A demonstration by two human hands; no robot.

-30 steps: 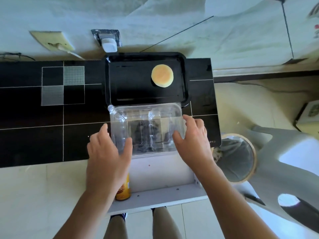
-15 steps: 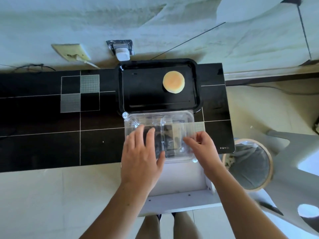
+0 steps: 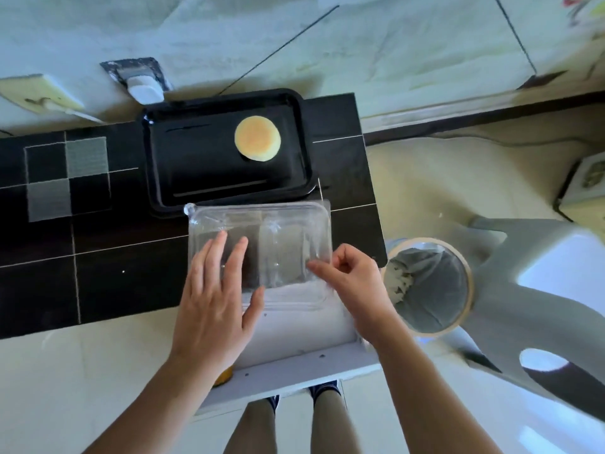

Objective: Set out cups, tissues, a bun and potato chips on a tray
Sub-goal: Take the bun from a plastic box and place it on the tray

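Black tiled counter (image 3: 98, 263), pale wall (image 3: 360, 44), cream floor (image 3: 442, 178), round bin (image 3: 429, 286)

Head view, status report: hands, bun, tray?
Left hand flat on clear clamshell box; right hand pinching its near right edge. Bun alone on black tray. Box sits against tray's near rim.

golden-yellow bun (image 3: 257, 138) on a glossy black tray (image 3: 226, 173), see-through clear plastic box (image 3: 262, 237), black countertop (image 3: 98, 257) with thin white gridlines and grey squares

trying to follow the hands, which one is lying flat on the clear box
The left hand, fingers spread flat on the clear box. The right hand is curled, pinching at its near right edge.
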